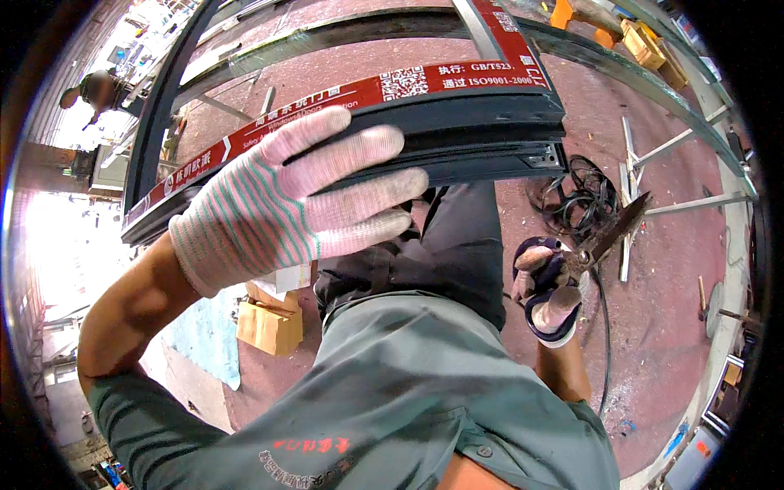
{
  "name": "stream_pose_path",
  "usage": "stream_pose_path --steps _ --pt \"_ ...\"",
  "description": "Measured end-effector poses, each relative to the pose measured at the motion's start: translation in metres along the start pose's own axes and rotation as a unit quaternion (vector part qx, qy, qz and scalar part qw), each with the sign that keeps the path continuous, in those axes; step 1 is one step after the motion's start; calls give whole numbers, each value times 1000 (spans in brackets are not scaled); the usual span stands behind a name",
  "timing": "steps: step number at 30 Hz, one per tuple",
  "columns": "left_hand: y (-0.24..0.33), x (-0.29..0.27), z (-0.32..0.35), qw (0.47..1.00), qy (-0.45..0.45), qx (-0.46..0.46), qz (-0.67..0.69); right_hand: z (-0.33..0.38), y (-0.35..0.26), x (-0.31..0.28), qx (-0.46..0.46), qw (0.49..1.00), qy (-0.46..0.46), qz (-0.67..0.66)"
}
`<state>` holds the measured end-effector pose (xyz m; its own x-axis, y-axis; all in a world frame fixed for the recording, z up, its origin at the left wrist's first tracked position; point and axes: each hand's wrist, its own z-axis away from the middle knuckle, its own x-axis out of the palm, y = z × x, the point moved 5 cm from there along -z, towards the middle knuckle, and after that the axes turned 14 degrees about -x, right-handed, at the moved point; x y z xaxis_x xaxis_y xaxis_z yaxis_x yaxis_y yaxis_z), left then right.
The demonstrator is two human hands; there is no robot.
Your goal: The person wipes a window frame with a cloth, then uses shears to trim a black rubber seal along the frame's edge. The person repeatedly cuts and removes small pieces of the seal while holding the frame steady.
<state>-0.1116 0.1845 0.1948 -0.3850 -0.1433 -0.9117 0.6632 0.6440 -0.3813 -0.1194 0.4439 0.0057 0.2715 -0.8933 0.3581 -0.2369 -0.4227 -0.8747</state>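
My left hand (pixel 286 196), in a pink and green striped knit glove, grips the near rail of a dark metal window frame (pixel 490 131) that carries a red printed protective tape. The fingers wrap over the rail's top edge. My right hand (pixel 545 286), also gloved, is closed around the handles of a pair of scissors (pixel 612 229), whose blades point up and to the right, below the frame's corner. A thin black rubber strip (pixel 606 327) hangs down past the right hand.
A loose coil of black rubber strip (pixel 584 196) lies on the reddish floor (pixel 653 310). Metal bars (pixel 678 147) lie to the right, a cardboard box (pixel 269 327) at lower left, orange stands (pixel 645 41) at the top. A person (pixel 98 90) stands at far left.
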Motion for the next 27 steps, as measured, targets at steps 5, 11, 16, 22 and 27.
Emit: stream_pose_path --steps 5,11,16,22,27 --pt "0 0 -16 1000 24 13 12 -1 -10 1 -13 1000 -10 -12" --pt "-2 -15 -43 985 12 -90 146 17 3 -14 -14 998 3 -69" --pt "-4 -35 -69 983 79 -59 156 19 0 -17 -3 998 13 -57" --pt "-5 -41 -89 979 152 -115 75 15 -9 -15 9 999 7 -33" --pt "-2 -36 -100 975 151 -146 73 11 -8 -17 20 1000 -4 -16"
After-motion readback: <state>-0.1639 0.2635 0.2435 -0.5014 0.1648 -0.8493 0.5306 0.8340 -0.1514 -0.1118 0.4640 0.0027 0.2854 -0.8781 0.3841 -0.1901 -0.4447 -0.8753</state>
